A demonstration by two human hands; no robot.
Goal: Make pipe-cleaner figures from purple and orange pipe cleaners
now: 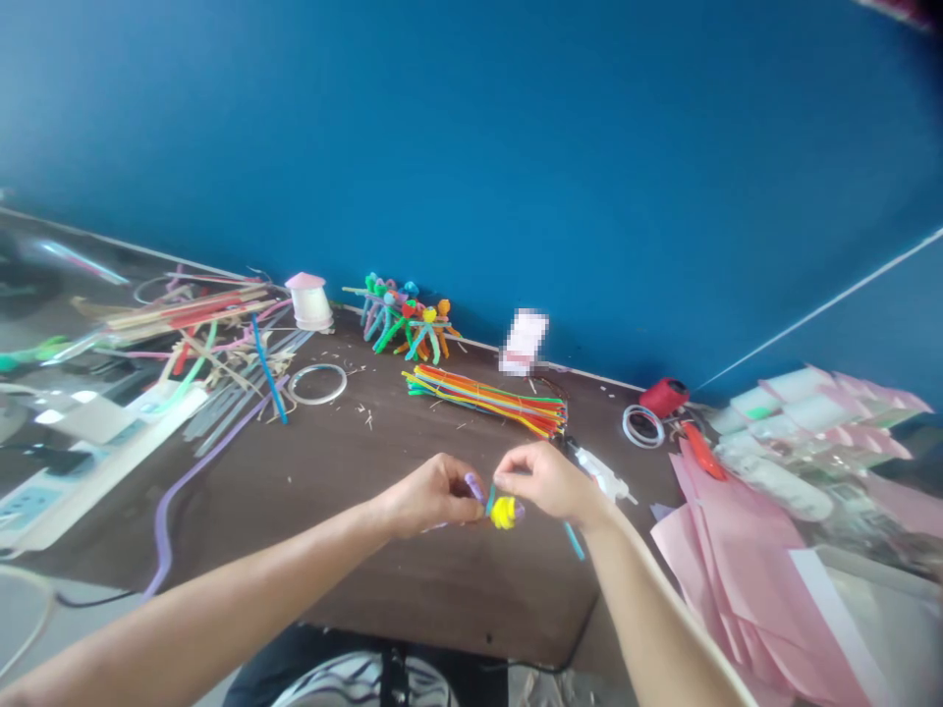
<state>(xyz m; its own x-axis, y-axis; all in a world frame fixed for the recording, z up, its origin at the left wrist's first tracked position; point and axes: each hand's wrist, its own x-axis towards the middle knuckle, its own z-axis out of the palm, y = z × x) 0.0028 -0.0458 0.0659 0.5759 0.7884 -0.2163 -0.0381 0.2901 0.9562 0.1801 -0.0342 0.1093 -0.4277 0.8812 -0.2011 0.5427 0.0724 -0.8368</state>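
My left hand (434, 499) is closed on a purple pipe cleaner (473, 485), thumb and fingers pinched together at the middle of the desk. Just right of those fingertips sits a yellow pipe-cleaner coil (504, 513), with a bit of purple showing at its far end. My right hand (541, 479) pinches a teal pipe cleaner (491, 499) beside the coil. A blue pipe-cleaner end (574, 541) shows below my right wrist; whether it is the same piece is hidden. Beyond my hands lies a bundle of colourful pipe cleaners (486, 398).
Several finished pipe-cleaner figures (405, 319) stand by the blue wall, near a white cup with a pink top (309, 302). Loose sticks (192, 314) and a power strip (110, 462) lie left. A glue gun (604, 473), red spool (663, 396) and pink sheets (737, 550) are right.
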